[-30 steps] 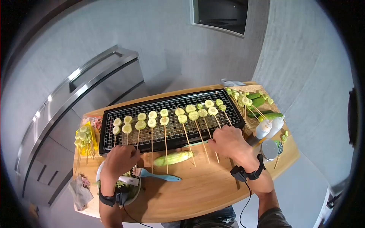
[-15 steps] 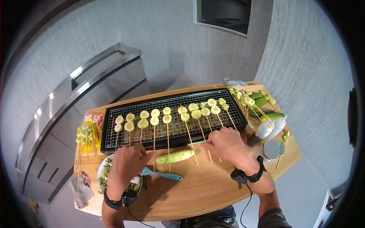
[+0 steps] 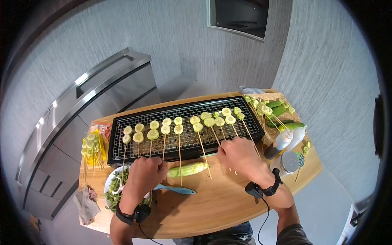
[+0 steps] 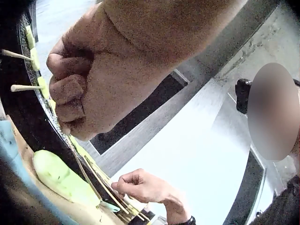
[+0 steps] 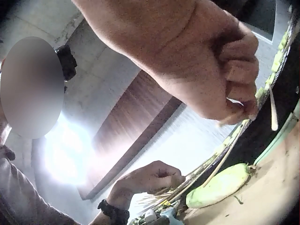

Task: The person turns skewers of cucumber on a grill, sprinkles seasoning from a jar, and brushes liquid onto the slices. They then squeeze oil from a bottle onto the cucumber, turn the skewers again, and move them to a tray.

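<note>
In the head view, two rows of pale green slices on skewers lie across a black grill [image 3: 185, 152]. My left hand [image 3: 145, 176], fingers curled, pinches the stick of a skewer [image 3: 165, 130] left of the grill's middle. The right hand [image 3: 243, 160] pinches another skewer [image 3: 209, 122] by its stick, right of the middle; the fingertips are partly hidden. Both hands are over the near edge of the grill. Between them on the table lies a peeled green vegetable [image 3: 187, 170]. The left wrist view shows the left hand's [image 4: 89, 89] curled fingers; the right hand [image 5: 220, 75] fills the right wrist view.
A bowl of peelings [image 3: 115, 185] stands beside the left forearm, near a blue brush [image 3: 179, 189]. More skewers lie on a yellow tray [image 3: 102, 152] at the left. Bottles [image 3: 281, 141], a jar [image 3: 289, 160] and whole cucumbers [image 3: 292, 125] are at the right.
My left hand has moved right along the row of sticks and taken hold of one left of the middle. The right hand has shifted slightly left and now holds another stick.
</note>
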Available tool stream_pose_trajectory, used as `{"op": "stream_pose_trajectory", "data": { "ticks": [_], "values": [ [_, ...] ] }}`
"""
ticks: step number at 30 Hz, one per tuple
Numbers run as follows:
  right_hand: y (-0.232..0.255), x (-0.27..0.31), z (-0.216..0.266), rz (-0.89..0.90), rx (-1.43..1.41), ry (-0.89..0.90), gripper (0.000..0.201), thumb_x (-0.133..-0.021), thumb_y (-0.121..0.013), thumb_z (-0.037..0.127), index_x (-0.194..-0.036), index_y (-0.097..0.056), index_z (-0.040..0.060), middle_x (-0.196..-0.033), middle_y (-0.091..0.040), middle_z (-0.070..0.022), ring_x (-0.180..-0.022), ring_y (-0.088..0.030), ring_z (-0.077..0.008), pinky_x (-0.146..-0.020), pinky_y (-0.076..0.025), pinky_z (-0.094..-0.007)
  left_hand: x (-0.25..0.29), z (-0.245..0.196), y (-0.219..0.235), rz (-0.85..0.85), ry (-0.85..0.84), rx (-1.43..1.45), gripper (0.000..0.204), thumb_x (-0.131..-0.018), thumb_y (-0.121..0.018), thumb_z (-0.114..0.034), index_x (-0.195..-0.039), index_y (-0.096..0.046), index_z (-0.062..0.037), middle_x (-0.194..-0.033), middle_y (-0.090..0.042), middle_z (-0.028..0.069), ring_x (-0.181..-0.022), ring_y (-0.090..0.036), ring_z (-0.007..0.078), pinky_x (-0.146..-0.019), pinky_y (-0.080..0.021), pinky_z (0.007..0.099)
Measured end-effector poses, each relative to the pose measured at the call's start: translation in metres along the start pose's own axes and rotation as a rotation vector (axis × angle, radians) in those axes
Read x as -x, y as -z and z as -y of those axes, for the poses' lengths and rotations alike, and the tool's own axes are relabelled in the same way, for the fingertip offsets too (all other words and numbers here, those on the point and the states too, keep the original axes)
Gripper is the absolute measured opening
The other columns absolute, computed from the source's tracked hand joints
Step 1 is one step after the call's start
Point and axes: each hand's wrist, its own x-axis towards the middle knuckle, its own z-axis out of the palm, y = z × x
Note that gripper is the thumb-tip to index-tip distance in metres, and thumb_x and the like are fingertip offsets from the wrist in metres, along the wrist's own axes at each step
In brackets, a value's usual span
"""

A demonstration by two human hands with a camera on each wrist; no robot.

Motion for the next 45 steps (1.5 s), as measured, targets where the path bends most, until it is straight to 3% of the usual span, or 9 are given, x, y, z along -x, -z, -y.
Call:
{"op": "stream_pose_trajectory", "data": {
  "ticks": [4,9,20,25,30,32,36,41,45],
  "values": [
    [0.023,0.001,0.007,-0.164,-0.073,0.003,0.021,-0.087,-0.066,0.020,-0.076,-0.072,0.0030,-0.065,-0.067,-0.0192,-0.062,-0.068,-0.0387,-0.062,-0.057,-0.0463,-0.006,-0.006,0.013,-0.147,0.016,0.177,0.022,-0.090,-0.066,-0.010,-0.071,-0.063,0.0020,-0.061,-0.059,0.0218,-0.057,-0.064,0.0394,-0.052,-0.050,0.0432],
    [0.028,0.001,0.010,-0.169,-0.153,0.009,0.021,-0.088,-0.064,0.020,-0.077,-0.074,0.0048,-0.067,-0.069,-0.0180,-0.064,-0.070,-0.0374,-0.064,-0.058,-0.0470,-0.007,-0.012,0.023,-0.199,0.030,0.265,0.018,-0.090,-0.065,-0.005,-0.074,-0.061,0.0028,-0.061,-0.059,0.0212,-0.055,-0.063,0.0394,-0.051,-0.048,0.0413],
    [0.006,-0.002,0.005,0.036,-0.155,0.030,0.027,-0.088,-0.063,0.024,-0.076,-0.075,0.0031,-0.071,-0.070,-0.0208,-0.070,-0.072,-0.0388,-0.067,-0.058,-0.0484,-0.003,-0.006,0.012,-0.011,0.063,0.119,0.025,-0.091,-0.066,-0.017,-0.073,-0.069,0.0010,-0.064,-0.063,0.0227,-0.061,-0.065,0.0421,-0.058,-0.053,0.0470],
    [0.003,0.000,0.003,0.091,-0.004,0.016,0.031,-0.092,-0.064,0.030,-0.079,-0.076,0.0041,-0.068,-0.069,-0.0193,-0.070,-0.071,-0.0389,-0.068,-0.058,-0.0468,-0.001,-0.007,0.012,0.054,0.091,0.060,0.028,-0.092,-0.066,-0.021,-0.074,-0.070,0.0002,-0.063,-0.062,0.0228,-0.061,-0.066,0.0417,-0.059,-0.054,0.0472],
    [0.008,0.003,0.002,0.012,0.002,0.008,0.035,-0.093,-0.068,0.035,-0.077,-0.075,0.0042,-0.066,-0.068,-0.0186,-0.068,-0.071,-0.0378,-0.064,-0.057,-0.0459,0.003,-0.002,0.010,0.095,0.086,0.004,0.030,-0.091,-0.071,-0.026,-0.074,-0.071,-0.0015,-0.062,-0.064,0.0195,-0.059,-0.067,0.0388,-0.056,-0.054,0.0449],
    [0.010,0.003,0.005,-0.041,-0.013,0.011,0.037,-0.093,-0.069,0.037,-0.076,-0.075,0.0047,-0.065,-0.068,-0.0179,-0.067,-0.071,-0.0371,-0.063,-0.057,-0.0455,0.004,-0.005,0.009,-0.039,0.084,-0.026,0.034,-0.090,-0.076,-0.034,-0.075,-0.071,-0.0038,-0.061,-0.067,0.0151,-0.057,-0.068,0.0353,-0.054,-0.054,0.0421],
    [0.012,0.005,0.016,-0.032,-0.084,0.097,0.038,-0.093,-0.070,0.040,-0.077,-0.074,0.0052,-0.064,-0.069,-0.0158,-0.064,-0.070,-0.0363,-0.061,-0.056,-0.0450,0.005,-0.016,0.007,-0.030,0.075,0.023,0.037,-0.088,-0.079,-0.040,-0.077,-0.072,-0.0051,-0.060,-0.068,0.0121,-0.056,-0.069,0.0328,-0.053,-0.054,0.0403],
    [-0.007,0.010,0.021,-0.010,-0.086,0.186,0.041,-0.093,-0.071,0.042,-0.076,-0.074,0.0044,-0.064,-0.069,-0.0154,-0.062,-0.069,-0.0368,-0.059,-0.056,-0.0453,0.009,-0.030,-0.008,0.065,-0.078,0.091,0.047,-0.088,-0.076,-0.049,-0.072,-0.071,-0.0049,-0.056,-0.063,0.0143,-0.053,-0.066,0.0345,-0.052,-0.054,0.0419],
    [-0.005,0.010,0.025,0.064,-0.096,0.166,0.039,-0.093,-0.070,0.037,-0.074,-0.073,0.0027,-0.063,-0.067,-0.0183,-0.063,-0.070,-0.0383,-0.059,-0.056,-0.0464,0.010,-0.032,-0.016,0.126,-0.096,0.071,0.049,-0.089,-0.074,-0.050,-0.071,-0.071,-0.0045,-0.056,-0.063,0.0148,-0.053,-0.066,0.0357,-0.052,-0.054,0.0425]
  ]
}}
